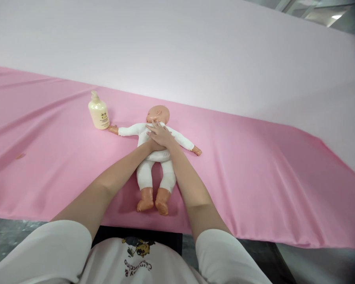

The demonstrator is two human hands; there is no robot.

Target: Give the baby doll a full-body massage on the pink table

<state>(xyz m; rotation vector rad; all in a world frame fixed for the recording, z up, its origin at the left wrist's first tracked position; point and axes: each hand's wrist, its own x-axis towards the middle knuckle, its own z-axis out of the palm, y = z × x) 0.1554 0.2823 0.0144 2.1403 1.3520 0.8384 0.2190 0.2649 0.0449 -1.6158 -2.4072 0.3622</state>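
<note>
A baby doll (144, 136) with white cloth body lies on its back on the pink cloth, its bare head turned to the left and its arms spread. My right hand (161, 135) rests on the doll's chest with its fingers spread toward the neck. Beneath it, my left hand (156, 145) lies on the chest too, crossed under the right; its fingers are mostly hidden. A cream pump bottle (98, 112) stands upright beside the doll's hand at the left.
The pink cloth (254, 173) covers the table and hangs in folds at its front edge. Behind it rises a plain white surface (177, 51). A small mark shows on the cloth at the left.
</note>
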